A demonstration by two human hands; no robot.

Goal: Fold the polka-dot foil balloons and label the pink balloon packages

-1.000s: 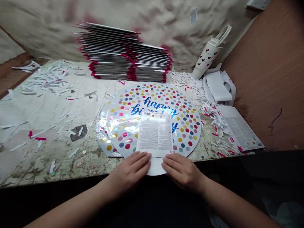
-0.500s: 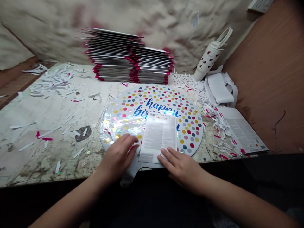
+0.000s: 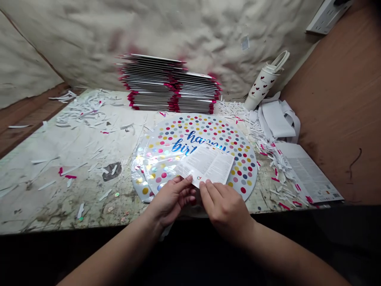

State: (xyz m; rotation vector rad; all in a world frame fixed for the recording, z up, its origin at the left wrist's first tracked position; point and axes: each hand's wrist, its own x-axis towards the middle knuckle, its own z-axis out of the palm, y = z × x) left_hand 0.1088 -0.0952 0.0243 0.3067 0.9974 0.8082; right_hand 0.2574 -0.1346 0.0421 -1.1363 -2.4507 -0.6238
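Left grip (image 3: 175,198), right grip (image 3: 226,204) holding thin rectangular printed card (image 3: 208,165); glossy dotted disc (image 3: 175,135) beneath

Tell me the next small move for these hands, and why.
Probably straighten the printed leaflet: it sits at a slant over the dotted round sheet, covering part of the blue lettering. The left hand has its thumb on the leaflet's near edge and the right hand has fingers there too, so a slight turn seems easy.
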